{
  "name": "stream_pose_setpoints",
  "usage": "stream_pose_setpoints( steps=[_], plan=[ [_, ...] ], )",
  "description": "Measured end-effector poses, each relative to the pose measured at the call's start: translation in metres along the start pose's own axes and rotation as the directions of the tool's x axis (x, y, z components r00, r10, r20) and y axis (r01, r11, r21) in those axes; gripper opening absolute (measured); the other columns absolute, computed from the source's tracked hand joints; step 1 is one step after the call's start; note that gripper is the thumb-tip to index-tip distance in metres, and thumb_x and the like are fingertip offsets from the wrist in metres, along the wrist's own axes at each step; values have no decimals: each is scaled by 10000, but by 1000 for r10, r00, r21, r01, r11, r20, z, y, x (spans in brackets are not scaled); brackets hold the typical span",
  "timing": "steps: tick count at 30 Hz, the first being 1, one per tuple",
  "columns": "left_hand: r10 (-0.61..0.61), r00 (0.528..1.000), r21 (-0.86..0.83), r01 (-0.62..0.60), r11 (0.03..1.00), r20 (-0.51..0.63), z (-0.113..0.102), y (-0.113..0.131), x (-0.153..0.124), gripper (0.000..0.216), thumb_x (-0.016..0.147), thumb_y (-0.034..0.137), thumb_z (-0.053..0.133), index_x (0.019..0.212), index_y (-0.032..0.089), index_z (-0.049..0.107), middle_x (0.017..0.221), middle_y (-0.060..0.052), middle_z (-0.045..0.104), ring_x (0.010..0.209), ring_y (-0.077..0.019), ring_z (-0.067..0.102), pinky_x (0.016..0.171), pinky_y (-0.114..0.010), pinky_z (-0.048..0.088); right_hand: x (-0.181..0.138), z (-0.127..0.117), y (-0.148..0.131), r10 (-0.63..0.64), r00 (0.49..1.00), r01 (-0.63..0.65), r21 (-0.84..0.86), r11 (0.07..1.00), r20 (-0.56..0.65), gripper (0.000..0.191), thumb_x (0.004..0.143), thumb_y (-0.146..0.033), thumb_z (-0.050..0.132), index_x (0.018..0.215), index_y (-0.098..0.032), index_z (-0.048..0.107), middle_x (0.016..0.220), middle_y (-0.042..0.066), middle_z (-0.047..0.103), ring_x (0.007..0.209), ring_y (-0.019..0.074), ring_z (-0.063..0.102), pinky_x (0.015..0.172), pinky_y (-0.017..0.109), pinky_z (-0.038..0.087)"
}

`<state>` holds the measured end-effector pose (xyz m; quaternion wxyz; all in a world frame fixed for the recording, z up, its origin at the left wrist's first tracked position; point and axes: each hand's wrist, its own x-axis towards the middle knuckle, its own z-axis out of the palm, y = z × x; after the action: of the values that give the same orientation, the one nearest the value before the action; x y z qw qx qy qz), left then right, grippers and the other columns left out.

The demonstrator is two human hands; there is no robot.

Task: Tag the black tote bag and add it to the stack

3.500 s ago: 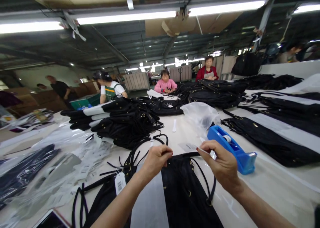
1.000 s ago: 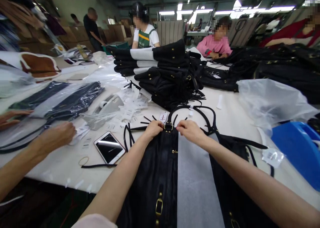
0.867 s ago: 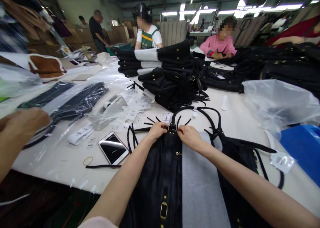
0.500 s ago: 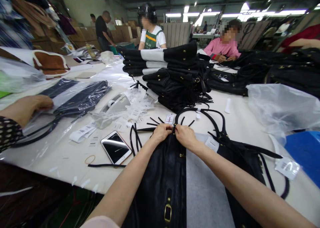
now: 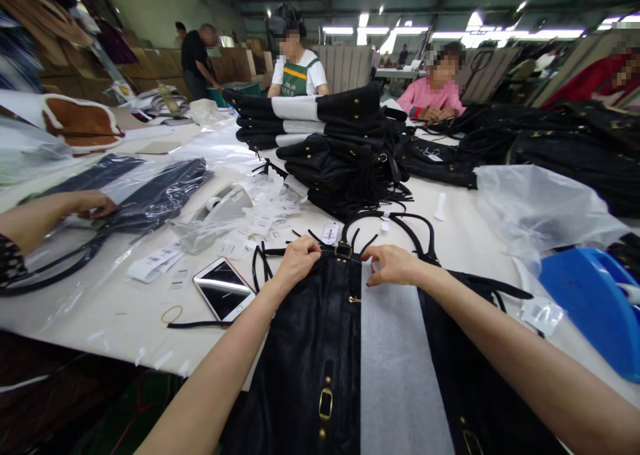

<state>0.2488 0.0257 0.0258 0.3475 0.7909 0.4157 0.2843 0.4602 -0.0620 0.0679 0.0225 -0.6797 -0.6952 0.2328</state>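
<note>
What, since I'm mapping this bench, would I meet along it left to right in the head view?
Co-worker's hand, white barcode labels, white smartphone, left hand, gold zipper pull, right hand, blue tape dispenser.

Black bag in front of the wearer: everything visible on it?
The black bag looks like soft leather with a slight sheen and lies on the pale table, its bottom out of frame. A grey strip runs lengthwise along it. Gold-toned buckles and a small zipper pull show. Looped handles extend past its top edge. The left hand touches that edge; the right hand is at the strip's top, contact unclear.
</note>
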Motion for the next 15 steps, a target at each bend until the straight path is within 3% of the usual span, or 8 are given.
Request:
stream_pose_setpoints(
  steps=[2,5,7,9,12,15],
  plan=[
    [-17,999,-172,22,985,30,-1,5,-3,74,619,126,520,564,152,562,813,-20,620,716,-131,556,696,-258,432,-2,-1,2,-19,999,16,79,997,32,513,551,-324,723,1022,-160,602,737,19,609,698,178,558,594,246,373],
    [-65,987,-466,127,876,148,8,13,-5,70,607,159,507,558,130,547,902,-47,636,570,-96,543,516,-220,396,-4,2,1,-27,1000,26,199,980,3,453,574,-372,714,962,-155,624,714,14,584,662,155,526,565,237,354],
    [-59,974,-548,172,818,218,18,17,-6,75,616,172,500,590,126,553,841,-52,645,533,-90,538,482,-208,374,-4,6,-3,-15,997,33,249,968,-76,399,566,-385,721,883,-159,637,717,11,573,658,141,503,567,234,343],
    [-46,973,-541,164,825,225,29,17,-7,82,630,179,501,623,129,566,699,-27,627,534,-94,532,496,-202,377,-5,10,-7,2,994,38,373,927,-107,330,573,-397,714,786,-161,626,638,-12,533,589,112,457,531,225,317],
    [-43,989,-466,104,879,140,41,12,-10,78,655,202,526,641,138,569,579,18,564,534,-88,502,533,-201,387,-8,17,-13,62,998,-51,706,706,11,354,638,-497,641,687,-154,570,515,-46,438,461,74,357,445,216,251],
    [-21,995,-433,61,900,97,46,5,-15,103,647,238,586,687,144,588,650,16,588,617,-101,531,620,-215,419,-12,25,-14,58,992,-127,883,452,113,369,639,-502,639,679,-145,552,514,-50,440,437,62,348,425,211,246]
  ],
)
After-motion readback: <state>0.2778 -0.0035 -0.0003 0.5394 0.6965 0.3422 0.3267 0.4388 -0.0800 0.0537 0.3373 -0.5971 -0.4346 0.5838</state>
